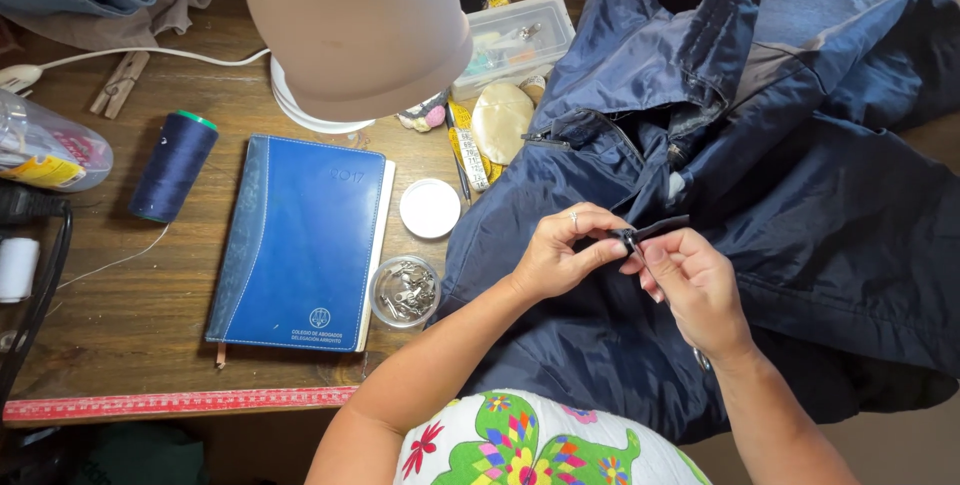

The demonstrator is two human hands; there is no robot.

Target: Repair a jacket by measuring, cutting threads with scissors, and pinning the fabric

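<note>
A dark navy jacket (800, 205) lies spread over the right half of the wooden table, collar toward the far side. My left hand (562, 250) and my right hand (692, 280) meet over its front. Between their fingertips they pinch a small black zipper slider on a short dark strip of zipper tape (645, 234). A ring shows on my left hand. Whether the strip is still attached to the jacket is hidden by the fingers.
A blue notebook (300, 240) lies left of the jacket, with a round clear dish of small metal parts (404, 292) and a white lid (430, 208) beside it. Navy thread spool (172, 166), lamp shade (355, 25), clear plastic box (512, 40), yellow tape measure (468, 150), red ruler (180, 403) along the near edge.
</note>
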